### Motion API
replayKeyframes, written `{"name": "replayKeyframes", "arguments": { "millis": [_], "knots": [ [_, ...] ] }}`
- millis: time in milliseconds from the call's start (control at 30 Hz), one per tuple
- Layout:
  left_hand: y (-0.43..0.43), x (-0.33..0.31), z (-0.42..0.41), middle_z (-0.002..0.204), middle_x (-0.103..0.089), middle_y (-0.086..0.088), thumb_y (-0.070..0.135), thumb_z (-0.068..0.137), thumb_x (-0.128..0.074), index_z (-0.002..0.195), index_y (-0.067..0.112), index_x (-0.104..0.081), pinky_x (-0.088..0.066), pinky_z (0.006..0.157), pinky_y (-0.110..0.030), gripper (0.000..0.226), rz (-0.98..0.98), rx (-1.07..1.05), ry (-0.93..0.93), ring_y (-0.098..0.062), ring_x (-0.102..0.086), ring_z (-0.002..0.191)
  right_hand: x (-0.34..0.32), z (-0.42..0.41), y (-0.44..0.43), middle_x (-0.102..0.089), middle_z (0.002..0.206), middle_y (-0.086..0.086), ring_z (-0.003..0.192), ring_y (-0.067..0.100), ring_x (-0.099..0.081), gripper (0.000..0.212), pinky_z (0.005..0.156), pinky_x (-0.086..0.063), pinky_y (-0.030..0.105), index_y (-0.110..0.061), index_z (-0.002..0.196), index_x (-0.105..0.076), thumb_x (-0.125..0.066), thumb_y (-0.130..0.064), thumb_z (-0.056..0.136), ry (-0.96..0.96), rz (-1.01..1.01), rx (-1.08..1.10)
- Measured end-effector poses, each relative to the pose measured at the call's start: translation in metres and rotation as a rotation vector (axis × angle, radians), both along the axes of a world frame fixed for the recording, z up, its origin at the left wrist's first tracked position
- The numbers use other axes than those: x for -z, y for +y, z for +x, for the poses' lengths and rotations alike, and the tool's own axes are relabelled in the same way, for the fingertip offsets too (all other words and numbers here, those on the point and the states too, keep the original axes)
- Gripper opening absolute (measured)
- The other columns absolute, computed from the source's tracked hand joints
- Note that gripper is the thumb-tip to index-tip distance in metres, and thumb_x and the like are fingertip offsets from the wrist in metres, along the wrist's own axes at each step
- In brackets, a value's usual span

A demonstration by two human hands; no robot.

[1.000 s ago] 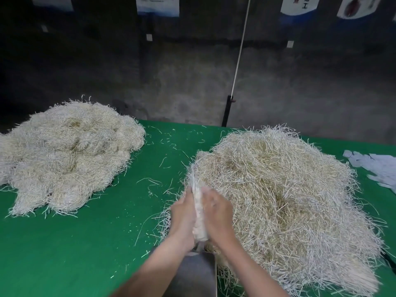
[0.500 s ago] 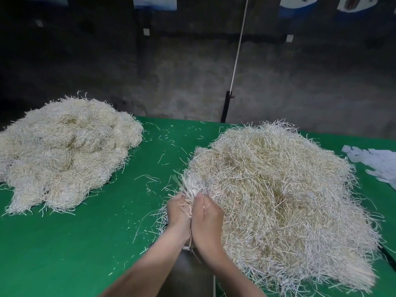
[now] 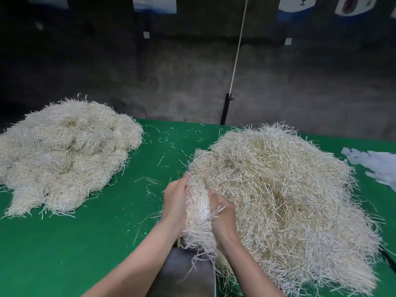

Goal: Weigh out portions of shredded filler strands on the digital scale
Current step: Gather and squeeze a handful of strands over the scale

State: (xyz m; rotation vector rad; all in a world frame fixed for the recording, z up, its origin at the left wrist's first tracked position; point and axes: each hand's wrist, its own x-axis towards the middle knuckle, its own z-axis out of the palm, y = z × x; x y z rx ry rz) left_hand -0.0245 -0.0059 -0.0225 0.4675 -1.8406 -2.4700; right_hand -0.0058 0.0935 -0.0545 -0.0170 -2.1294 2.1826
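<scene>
Cream-white strands are gathered into one bundle [image 3: 198, 213], held just above the grey scale [image 3: 184, 273] at the near edge of the counter [image 3: 85, 243]. It is clamped from both sides: the left hand [image 3: 174, 202] is cupped against it, and the right hand [image 3: 222, 215] has its fingers curled round it. For a clean reading, the bundle is best lowered whole onto the scale, trailing strands kept off the counter and off the big pile [image 3: 289, 200] just right of the scale, then fully released. Counted: one bundle, two hands, one scale, two piles, the left pile [image 3: 64, 155] lying well left of the scale, and one patch of paper scraps [image 3: 377, 163] far right of it.
</scene>
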Motion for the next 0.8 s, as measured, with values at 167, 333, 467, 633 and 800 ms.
{"name": "replayKeyframes", "arguments": {
  "millis": [167,333,467,633,800],
  "knots": [
    [0.015,0.014,0.028,0.145,-0.04,-0.003,0.063,0.082,-0.053,0.141,0.026,-0.038,-0.04,0.1,-0.052,0.072,0.168,0.257,-0.248,-0.03,-0.038,0.134,-0.017,-0.018,0.004,-0.055,0.087,-0.005,0.074,0.01,-0.053,0.019,0.059,-0.039,0.012,-0.025,0.087,-0.053,-0.039,-0.027,0.1,0.157,0.074,0.363],
    [0.005,-0.003,-0.006,0.087,-0.068,-0.013,0.033,0.087,-0.063,0.096,0.003,-0.065,-0.053,0.071,-0.039,0.031,0.384,-0.075,-0.138,-0.029,-0.067,0.075,0.013,0.017,-0.03,-0.053,0.075,-0.004,0.069,0.012,-0.052,0.024,0.066,-0.044,0.024,-0.028,0.075,-0.046,-0.038,-0.025,0.097,0.267,0.389,0.178],
    [0.027,0.009,0.012,0.074,-0.072,-0.008,0.033,0.092,-0.06,0.114,0.005,-0.058,-0.054,0.054,-0.031,0.036,0.188,-0.032,-0.14,-0.022,-0.069,0.065,-0.012,-0.006,-0.006,-0.058,0.072,0.004,0.059,0.015,-0.051,0.03,0.051,-0.045,0.022,-0.014,0.072,-0.056,-0.045,0.005,0.093,0.074,0.15,0.279],
    [0.022,-0.005,-0.008,0.069,-0.058,-0.002,0.03,0.094,-0.055,0.088,0.008,-0.06,-0.045,0.04,-0.014,0.023,0.139,-0.17,-0.017,-0.011,-0.058,0.053,-0.007,0.008,-0.025,-0.055,0.063,-0.003,0.052,0.003,-0.053,0.038,0.051,-0.047,0.02,-0.019,0.066,-0.052,-0.05,0.011,0.089,0.039,0.033,0.239],
    [0.039,0.007,0.021,0.065,-0.07,-0.003,0.039,0.096,-0.049,0.085,0.008,-0.063,-0.053,0.056,-0.024,0.036,0.035,-0.023,-0.035,-0.014,-0.068,0.06,-0.014,-0.009,-0.001,-0.054,0.067,0.004,0.053,0.009,-0.053,0.024,0.044,-0.038,0.01,-0.002,0.075,-0.058,-0.046,0.008,0.092,0.051,-0.124,0.302]
  ]
}}
